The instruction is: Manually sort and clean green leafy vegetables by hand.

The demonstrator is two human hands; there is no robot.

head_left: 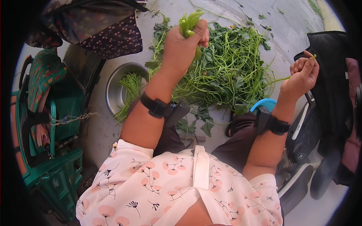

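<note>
My left hand [180,48], raised over the near-left part of the pile, is closed around a bunch of short green stems [190,22] whose ends stick up past the thumb. Off to the right, my right hand [301,74] has its fingers curled in a pinch on a single thin green stem [279,80]. One end of that stem shows at the fingertips, and its length trails left toward the pile. Between and beyond my hands, a tangled heap of leafy green stems [235,62] lies on the grey floor.
At the left, a steel bowl [108,94] holds cut stems [130,86], some hanging over its rim. A blue round-edged object [264,103] sits by my right knee. Green plastic crates [56,184] and patterned cloth [117,35] line the left; a black garment [326,86] hangs at right.
</note>
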